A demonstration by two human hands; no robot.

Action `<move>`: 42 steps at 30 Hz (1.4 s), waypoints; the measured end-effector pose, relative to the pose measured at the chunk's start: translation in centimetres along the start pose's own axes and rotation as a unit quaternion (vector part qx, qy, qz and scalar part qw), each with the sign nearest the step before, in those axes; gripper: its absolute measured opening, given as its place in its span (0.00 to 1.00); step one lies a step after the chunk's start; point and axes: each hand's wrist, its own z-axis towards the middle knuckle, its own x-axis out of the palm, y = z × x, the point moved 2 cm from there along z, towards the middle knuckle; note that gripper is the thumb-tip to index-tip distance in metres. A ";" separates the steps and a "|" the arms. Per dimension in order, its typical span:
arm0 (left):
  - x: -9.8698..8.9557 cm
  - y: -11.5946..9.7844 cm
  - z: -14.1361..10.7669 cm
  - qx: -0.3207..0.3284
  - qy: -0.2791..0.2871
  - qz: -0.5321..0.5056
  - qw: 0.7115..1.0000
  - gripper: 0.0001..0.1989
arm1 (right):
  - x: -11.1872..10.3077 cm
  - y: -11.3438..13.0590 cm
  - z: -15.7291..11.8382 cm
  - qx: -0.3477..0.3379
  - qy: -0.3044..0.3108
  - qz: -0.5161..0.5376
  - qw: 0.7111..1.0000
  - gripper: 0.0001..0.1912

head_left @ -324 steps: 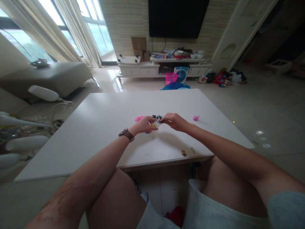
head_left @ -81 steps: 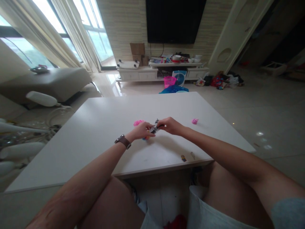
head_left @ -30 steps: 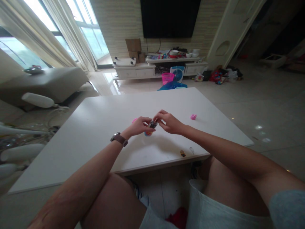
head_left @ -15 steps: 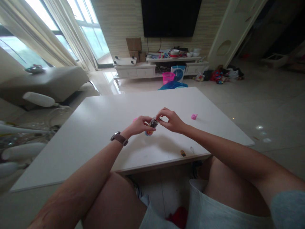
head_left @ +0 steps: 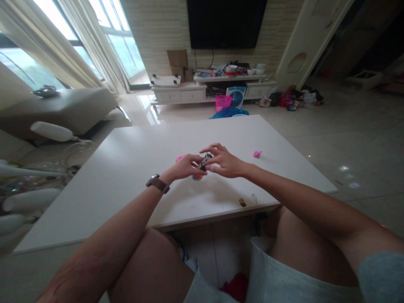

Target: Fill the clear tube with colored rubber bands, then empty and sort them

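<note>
Head view: both hands (head_left: 225,163) angle inward at a small dark container (head_left: 203,163).

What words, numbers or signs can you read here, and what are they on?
There are none I can read.
Little container in the left hand: too small and blurred to tell if it has writing.
Watch: too small to read.
Television: any mark on its bottom edge is too small.
Printed bag on the floor: too blurred.
</note>
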 end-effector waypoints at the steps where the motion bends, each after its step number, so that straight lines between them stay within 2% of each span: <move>1: 0.1 -0.1 0.0 0.005 0.007 0.010 1.000 0.14 | 0.0 0.1 0.0 0.009 0.022 -0.004 1.000 0.15; 7: 0.5 -0.6 0.0 0.020 0.025 0.057 0.998 0.15 | 0.0 0.8 0.2 0.023 0.115 -0.022 0.993 0.19; 12: 0.7 -0.4 0.0 0.023 0.049 0.044 0.998 0.15 | 0.0 1.1 0.4 0.017 0.136 -0.015 0.990 0.18; 16: 0.7 -0.1 0.1 0.001 0.039 0.004 0.999 0.14 | -0.1 0.5 0.2 0.040 0.108 0.009 0.993 0.19; 23: 0.6 0.0 0.1 -0.011 0.050 -0.021 0.998 0.14 | -1.1 0.0 0.2 0.017 -0.010 0.067 0.998 0.21; 26: 0.6 0.2 0.1 -0.018 0.059 -0.019 0.998 0.15 | -1.1 0.0 0.2 0.029 -0.020 0.051 0.998 0.21; 37: 0.8 -0.5 0.1 0.010 0.080 0.031 0.996 0.13 | 0.6 0.5 0.3 0.043 0.137 0.011 0.990 0.25; 42: 0.9 -0.3 0.1 0.024 0.079 0.033 0.996 0.14 | 0.6 1.0 0.6 0.029 0.145 -0.014 0.989 0.22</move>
